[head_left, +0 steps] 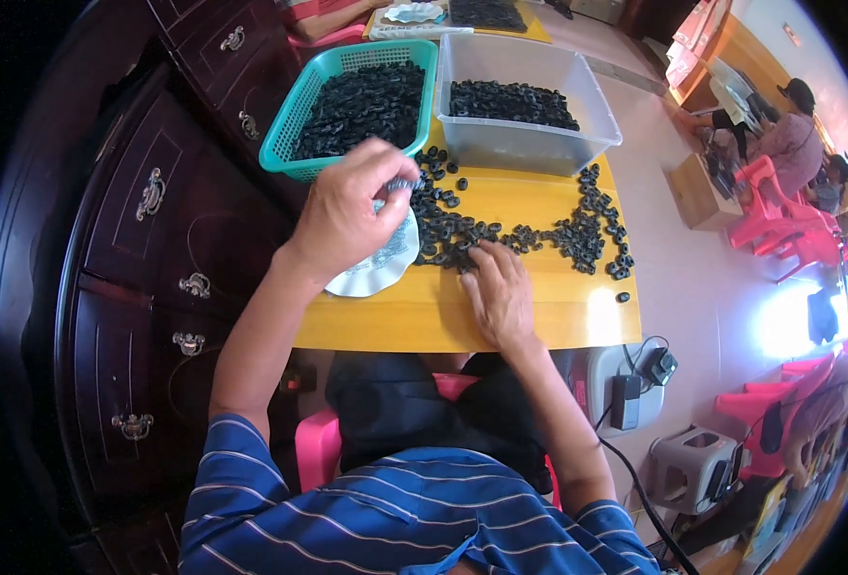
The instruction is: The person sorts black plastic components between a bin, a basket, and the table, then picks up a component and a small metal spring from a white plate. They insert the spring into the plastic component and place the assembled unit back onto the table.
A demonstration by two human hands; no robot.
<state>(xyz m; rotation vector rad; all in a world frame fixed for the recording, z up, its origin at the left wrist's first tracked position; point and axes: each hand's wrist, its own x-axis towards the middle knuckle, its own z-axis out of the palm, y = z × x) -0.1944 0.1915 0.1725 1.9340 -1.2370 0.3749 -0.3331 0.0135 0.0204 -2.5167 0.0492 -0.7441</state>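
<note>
My left hand (pixel 355 203) is closed above a white scalloped plate (pixel 359 281); small silvery metal pieces (pixel 402 183) show between thumb and fingers, too small to name surely. More greyish pieces or a pattern cover the plate's middle, partly hidden by the hand. On the yellow table (pixel 386 321), my right hand (pixel 503 295) reaches with its fingertips to the near edge of a spread of small black ring-like parts (pixel 453 230). Its thumb is apart from the fingers, and nothing shows held in it. The loose parts run from beside the plate to the table's right side.
A green basket (pixel 277 144) and a clear plastic bin (pixel 520 142), both holding black parts, stand at the table's far side. Dark drawers (pixel 137 216) line the left. A grey stool (pixel 697 465), cables and pink chairs (pixel 779 225) with people are to the right.
</note>
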